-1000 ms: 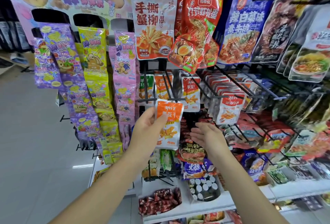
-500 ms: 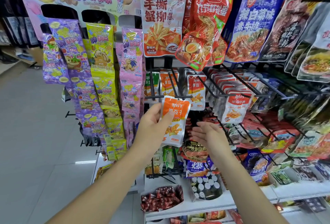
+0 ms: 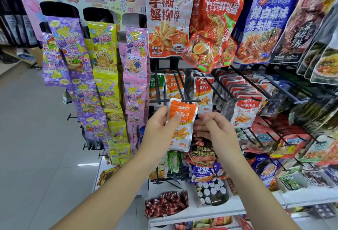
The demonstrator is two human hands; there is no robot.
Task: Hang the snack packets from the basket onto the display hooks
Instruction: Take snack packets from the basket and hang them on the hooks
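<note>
My left hand point(image 3: 161, 129) grips the orange packet point(image 3: 184, 112) by its left side, thumb across the front, holding it upright and label-out at centre frame. My right hand point(image 3: 215, 129) curls at the right edge, apparently pinching it to steady the top, though the contact is partly hidden. The top edge meets the black hook point(image 3: 186, 100) tip, ready for threading in front of the matching packets point(image 3: 173, 85).

The orange packet point(image 3: 182, 118) hides left hand point(image 3: 158, 129) fingers.
</note>
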